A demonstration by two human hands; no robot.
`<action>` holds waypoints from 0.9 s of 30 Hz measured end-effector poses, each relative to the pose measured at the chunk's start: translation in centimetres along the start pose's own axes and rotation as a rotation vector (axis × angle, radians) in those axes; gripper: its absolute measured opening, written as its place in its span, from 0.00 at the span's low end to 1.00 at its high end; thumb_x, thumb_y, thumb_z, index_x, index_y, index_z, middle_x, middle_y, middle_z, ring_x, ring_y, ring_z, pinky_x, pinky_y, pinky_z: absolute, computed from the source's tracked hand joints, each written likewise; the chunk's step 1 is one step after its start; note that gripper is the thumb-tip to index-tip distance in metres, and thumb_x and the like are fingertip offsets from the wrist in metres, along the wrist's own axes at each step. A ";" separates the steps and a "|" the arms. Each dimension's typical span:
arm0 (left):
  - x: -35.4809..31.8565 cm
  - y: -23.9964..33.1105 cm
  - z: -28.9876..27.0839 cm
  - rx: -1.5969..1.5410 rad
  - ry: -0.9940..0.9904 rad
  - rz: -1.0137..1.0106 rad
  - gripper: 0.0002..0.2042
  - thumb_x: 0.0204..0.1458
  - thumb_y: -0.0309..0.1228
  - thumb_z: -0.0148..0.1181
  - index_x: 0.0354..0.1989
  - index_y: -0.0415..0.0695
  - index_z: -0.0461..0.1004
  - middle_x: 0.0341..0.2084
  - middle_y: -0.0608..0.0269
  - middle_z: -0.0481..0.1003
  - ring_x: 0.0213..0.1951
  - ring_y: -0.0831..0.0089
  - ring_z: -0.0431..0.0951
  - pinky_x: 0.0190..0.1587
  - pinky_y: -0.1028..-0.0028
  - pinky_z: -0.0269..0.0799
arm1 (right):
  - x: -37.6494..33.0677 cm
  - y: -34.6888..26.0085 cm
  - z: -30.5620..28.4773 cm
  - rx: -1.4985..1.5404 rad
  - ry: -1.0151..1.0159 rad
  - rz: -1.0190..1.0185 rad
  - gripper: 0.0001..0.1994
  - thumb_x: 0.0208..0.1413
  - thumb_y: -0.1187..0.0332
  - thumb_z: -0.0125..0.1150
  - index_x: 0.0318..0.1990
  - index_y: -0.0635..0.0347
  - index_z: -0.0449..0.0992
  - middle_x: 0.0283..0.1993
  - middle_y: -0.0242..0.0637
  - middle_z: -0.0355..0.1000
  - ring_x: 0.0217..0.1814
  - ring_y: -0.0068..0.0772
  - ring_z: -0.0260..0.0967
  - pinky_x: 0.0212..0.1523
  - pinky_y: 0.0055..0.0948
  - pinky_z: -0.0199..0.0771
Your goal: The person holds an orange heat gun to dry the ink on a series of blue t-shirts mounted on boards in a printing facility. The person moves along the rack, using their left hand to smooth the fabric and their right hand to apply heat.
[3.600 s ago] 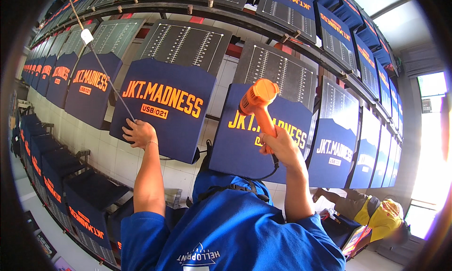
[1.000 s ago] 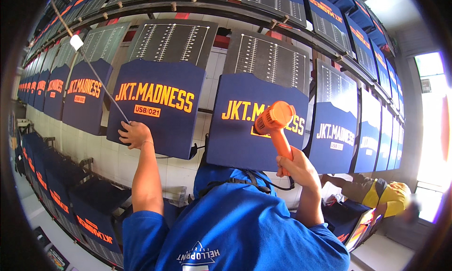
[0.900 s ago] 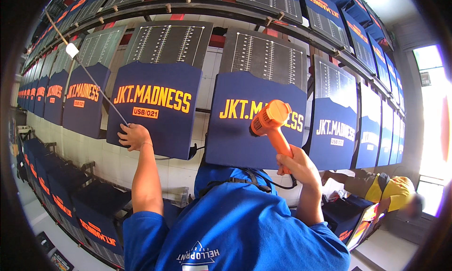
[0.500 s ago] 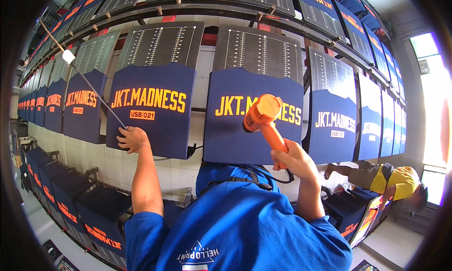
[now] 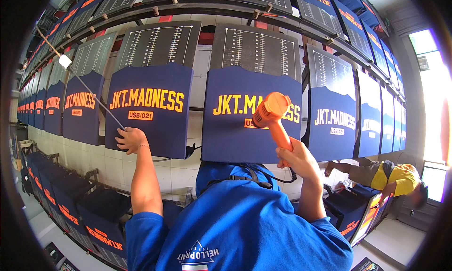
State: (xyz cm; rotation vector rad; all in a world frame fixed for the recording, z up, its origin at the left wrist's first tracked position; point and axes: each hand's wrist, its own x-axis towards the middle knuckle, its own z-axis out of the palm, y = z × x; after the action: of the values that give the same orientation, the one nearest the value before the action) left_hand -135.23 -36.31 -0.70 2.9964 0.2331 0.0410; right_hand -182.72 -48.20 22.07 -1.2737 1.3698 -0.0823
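Observation:
My right hand (image 5: 300, 159) is closed round the handle of an orange hair dryer (image 5: 272, 110). The dryer hangs over a navy fabric panel (image 5: 235, 141) with orange and yellow print, covering part of the lettering. My left hand (image 5: 132, 141), to the left, has its fingers bent round a thin grey cord (image 5: 96, 100). That cord runs taut to the upper left, through a white connector (image 5: 65, 61). Below my left hand's fingers lies the near edge of another printed navy panel (image 5: 149, 141). A dark cord (image 5: 287, 180) trails under the dryer's handle.
Long rows of navy panels on dark ruled boards (image 5: 254, 49) stretch left and right, with a rail (image 5: 207, 3) behind them. More covered boards (image 5: 101, 202) stand behind me on the left. A person in a yellow shirt (image 5: 402, 179) bends over boards at the right.
The dryer has shifted slightly to the right and turned, uncovering part of the small print below the lettering. My left hand keeps its hold on the cord. The yellow-shirted person has moved slightly.

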 end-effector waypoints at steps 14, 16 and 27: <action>0.1 0.0 0.2 -0.040 -0.015 -0.002 0.24 0.68 0.47 0.32 0.71 0.59 0.56 0.72 0.57 0.50 0.73 0.51 0.47 0.64 0.37 0.54 | -0.7 0.6 -0.8 0.063 0.081 0.021 0.11 0.58 0.67 0.60 0.39 0.68 0.71 0.26 0.33 0.70 0.24 0.22 0.72 0.27 0.25 0.75; 0.2 -0.1 0.1 -0.020 -0.026 -0.007 0.24 0.68 0.46 0.32 0.72 0.60 0.56 0.72 0.57 0.50 0.73 0.51 0.48 0.64 0.37 0.54 | -0.7 0.8 -0.9 0.070 0.085 0.022 0.12 0.58 0.67 0.60 0.40 0.68 0.71 0.26 0.33 0.70 0.24 0.22 0.71 0.27 0.25 0.75; 0.3 -0.2 0.6 -0.009 -0.010 -0.013 0.24 0.68 0.46 0.32 0.71 0.61 0.56 0.72 0.58 0.51 0.72 0.53 0.48 0.64 0.40 0.55 | -0.7 2.3 -1.0 0.119 0.162 -0.031 0.12 0.58 0.65 0.60 0.39 0.68 0.71 0.25 0.31 0.68 0.24 0.21 0.72 0.27 0.24 0.74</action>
State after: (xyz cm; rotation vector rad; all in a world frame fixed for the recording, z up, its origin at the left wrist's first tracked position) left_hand -134.91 -36.15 -1.30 2.9848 0.2512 0.0257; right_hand -185.10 -47.43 21.27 -1.2095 1.4610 -0.2902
